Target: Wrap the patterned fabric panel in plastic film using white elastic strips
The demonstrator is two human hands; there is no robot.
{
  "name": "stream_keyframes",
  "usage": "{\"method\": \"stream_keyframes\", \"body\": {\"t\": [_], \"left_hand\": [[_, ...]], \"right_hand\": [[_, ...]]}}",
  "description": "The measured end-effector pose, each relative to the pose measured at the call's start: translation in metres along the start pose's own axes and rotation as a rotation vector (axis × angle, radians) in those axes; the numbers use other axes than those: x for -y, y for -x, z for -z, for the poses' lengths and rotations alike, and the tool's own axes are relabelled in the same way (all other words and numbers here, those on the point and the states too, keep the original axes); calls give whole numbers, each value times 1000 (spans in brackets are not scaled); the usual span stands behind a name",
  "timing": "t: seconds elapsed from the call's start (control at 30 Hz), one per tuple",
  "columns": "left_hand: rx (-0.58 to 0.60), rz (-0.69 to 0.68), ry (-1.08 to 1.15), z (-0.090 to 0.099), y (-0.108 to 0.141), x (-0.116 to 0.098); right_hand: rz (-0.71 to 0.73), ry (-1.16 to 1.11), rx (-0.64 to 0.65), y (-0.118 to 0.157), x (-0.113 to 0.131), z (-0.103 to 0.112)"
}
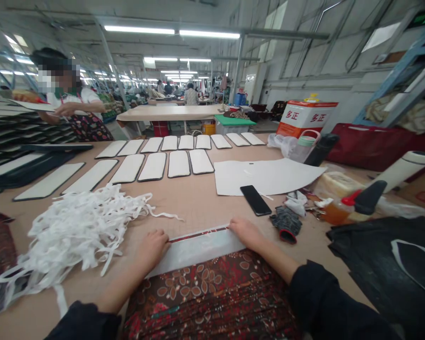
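Note:
A brown and red floral fabric (205,288) lies in front of me, gathered in folds at its near part. Along its far side runs a whitish strip (201,250), with a narrow band of the print showing at the strip's far edge. My left hand (155,248) is closed on the left end of that far edge. At the right end, my right hand (246,233) pinches the same edge, so the strip stretches between both hands. A loose heap of white tape (88,226) lies to the left of my left hand.
White dark-edged panels (153,166) lie in rows across the table (194,196). A large white sheet (269,174), a phone (255,200) and a grey glove (286,223) lie to the right. A black bag (378,255) is at far right. Another person (71,99) stands at the left.

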State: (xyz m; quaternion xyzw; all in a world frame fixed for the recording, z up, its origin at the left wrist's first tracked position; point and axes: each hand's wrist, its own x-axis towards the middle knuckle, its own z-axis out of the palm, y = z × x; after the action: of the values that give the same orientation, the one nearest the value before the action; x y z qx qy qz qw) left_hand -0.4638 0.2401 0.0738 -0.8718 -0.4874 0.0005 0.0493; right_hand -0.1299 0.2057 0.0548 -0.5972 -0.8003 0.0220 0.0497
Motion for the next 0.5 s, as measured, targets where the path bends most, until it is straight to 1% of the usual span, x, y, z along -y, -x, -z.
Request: {"method": "stream_keyframes", "body": {"t": [0.1,0.17,0.23,0.3,0.37,0.43,0.5], "left_hand": [[10,18,163,-1,-16,-9],[43,39,232,0,-24,-12],[76,68,264,4,-27,-12],[63,62,248,10,-25,-13],[15,0,203,16,-17,-14],[-22,-76,193,21,-5,-15],[-21,-113,235,25,9,-17]], "right_hand": [[-89,-75,60,-17,-2,10],[-110,-101,103,-24,0,16],[-108,-93,118,-23,3,22],[-80,-80,88,-14,7,28],[-22,-73,28,0,5,32],[14,-87,-14,18,-4,34],[-8,-177,-20,35,-19,35]]}}
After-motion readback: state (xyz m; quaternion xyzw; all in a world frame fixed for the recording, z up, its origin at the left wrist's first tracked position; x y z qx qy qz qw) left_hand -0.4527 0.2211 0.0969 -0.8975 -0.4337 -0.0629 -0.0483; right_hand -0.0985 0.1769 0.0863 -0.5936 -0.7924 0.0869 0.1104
